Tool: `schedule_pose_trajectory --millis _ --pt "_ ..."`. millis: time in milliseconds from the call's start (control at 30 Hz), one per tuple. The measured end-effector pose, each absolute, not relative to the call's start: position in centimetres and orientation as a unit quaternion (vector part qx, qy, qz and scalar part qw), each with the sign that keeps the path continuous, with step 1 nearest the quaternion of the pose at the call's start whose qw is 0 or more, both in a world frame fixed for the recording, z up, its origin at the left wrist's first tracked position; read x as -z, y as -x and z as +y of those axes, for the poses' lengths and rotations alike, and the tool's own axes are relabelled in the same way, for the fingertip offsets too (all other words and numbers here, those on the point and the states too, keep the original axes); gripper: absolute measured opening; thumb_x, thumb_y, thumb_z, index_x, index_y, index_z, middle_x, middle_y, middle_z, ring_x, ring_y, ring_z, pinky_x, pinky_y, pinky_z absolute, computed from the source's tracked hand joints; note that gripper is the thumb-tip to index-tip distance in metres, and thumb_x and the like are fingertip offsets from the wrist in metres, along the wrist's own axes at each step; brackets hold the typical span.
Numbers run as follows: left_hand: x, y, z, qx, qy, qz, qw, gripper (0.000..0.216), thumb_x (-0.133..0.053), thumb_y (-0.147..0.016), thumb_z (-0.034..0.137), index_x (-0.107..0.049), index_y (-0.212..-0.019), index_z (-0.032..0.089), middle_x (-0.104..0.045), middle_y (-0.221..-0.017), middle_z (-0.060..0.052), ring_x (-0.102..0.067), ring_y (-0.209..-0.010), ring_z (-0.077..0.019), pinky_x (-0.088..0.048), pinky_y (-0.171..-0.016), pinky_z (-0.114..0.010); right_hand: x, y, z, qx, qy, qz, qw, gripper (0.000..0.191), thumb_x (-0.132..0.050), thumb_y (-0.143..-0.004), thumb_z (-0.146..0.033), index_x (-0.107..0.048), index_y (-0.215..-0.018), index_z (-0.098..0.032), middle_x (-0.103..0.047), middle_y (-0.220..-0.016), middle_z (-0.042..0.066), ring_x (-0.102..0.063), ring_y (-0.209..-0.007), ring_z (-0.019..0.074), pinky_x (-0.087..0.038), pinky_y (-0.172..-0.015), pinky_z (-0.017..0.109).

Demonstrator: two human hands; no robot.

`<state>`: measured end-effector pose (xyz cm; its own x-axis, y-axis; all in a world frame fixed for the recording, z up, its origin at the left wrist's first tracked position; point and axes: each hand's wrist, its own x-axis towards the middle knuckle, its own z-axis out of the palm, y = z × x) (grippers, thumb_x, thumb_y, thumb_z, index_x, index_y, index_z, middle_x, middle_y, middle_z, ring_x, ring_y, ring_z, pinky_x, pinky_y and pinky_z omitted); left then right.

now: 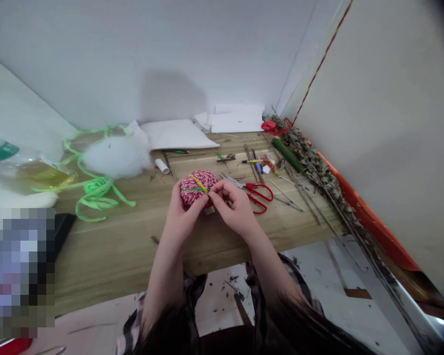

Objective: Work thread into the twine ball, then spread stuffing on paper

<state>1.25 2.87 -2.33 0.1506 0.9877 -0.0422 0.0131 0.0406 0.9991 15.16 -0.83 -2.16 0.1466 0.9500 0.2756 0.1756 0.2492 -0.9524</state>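
A ball of red and white twine is held just over the front part of the wooden table. My left hand wraps round its left side, with the thumb along the near face. Across the ball run a yellow strand and a green strand. At the lower end of the yellow strand, my right hand has thumb and forefinger pinched together, close to the left thumb tip. The fingers hide the exact grip. Red-handled scissors lie right beside my right hand.
Green ribbon, white stuffing and a bottle are on the left. White paper lies behind. Dried stalks, a green roll and thin sticks lie on the right. The table's front edge is near my forearms.
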Motion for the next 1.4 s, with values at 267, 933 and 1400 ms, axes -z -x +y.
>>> schedule_pose_trajectory --millis 267,933,1400 --pt "2.32 -1.4 2.86 -0.449 -0.523 0.479 0.543 0.06 -0.073 -0.075 0.039 -0.052 -0.128 0.02 -0.064 -0.126 -0.009 -0.061 -0.118 -0.0254 -0.049 -0.103 -0.04 2.02 -15.16 -0.87 -0.341 0.509 -0.559 0.559 0.01 -0.057 -0.089 -0.029 -0.057 -0.085 -0.02 -0.054 -0.067 -0.003 -0.05 -0.061 0.0114 -0.041 -0.058 0.024" --pt "2.34 -1.54 2.98 -0.459 -0.506 0.48 0.55 0.05 -0.068 -0.076 0.035 -0.056 -0.122 0.021 -0.066 -0.122 -0.007 -0.062 -0.113 -0.0235 -0.05 -0.099 -0.038 1.97 -15.13 -0.93 -0.351 0.514 -0.555 0.552 0.013 -0.056 -0.09 -0.033 -0.056 -0.085 -0.021 -0.052 -0.067 -0.003 -0.049 -0.06 0.0117 -0.04 -0.057 0.024" --pt "2.51 -1.31 3.12 -0.454 -0.497 0.477 0.566 0.053 -0.068 -0.074 0.035 -0.055 -0.123 0.021 -0.065 -0.121 -0.007 -0.062 -0.114 -0.0244 -0.051 -0.098 -0.038 2.01 -15.18 -0.91 -0.348 0.509 -0.557 0.556 0.011 -0.055 -0.09 -0.03 -0.056 -0.085 -0.021 -0.053 -0.068 -0.003 -0.05 -0.061 0.0118 -0.042 -0.058 0.024"
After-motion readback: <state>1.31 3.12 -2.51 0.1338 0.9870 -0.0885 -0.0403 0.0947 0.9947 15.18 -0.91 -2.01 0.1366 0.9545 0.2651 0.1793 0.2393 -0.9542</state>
